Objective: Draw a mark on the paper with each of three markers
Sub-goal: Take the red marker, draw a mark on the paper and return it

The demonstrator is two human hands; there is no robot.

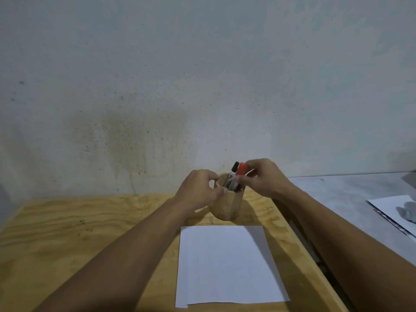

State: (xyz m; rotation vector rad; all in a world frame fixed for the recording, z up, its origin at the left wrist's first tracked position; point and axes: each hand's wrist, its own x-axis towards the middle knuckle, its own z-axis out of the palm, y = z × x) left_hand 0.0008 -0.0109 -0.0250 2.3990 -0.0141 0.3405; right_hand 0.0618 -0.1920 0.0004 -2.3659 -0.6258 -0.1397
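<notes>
A wooden cup stands at the far side of the plywood table, with markers upright in it. A black-capped marker and a red-capped marker stick out of the top. My right hand pinches the red-capped marker just below its cap. My left hand grips the cup's left rim and side. A blank white sheet of paper lies flat on the table, just in front of the cup. Any other marker in the cup is hidden by my fingers.
A stained grey wall rises right behind the cup. To the right, past the table's edge, lies a lower grey surface with white papers and a crumpled grey thing on them.
</notes>
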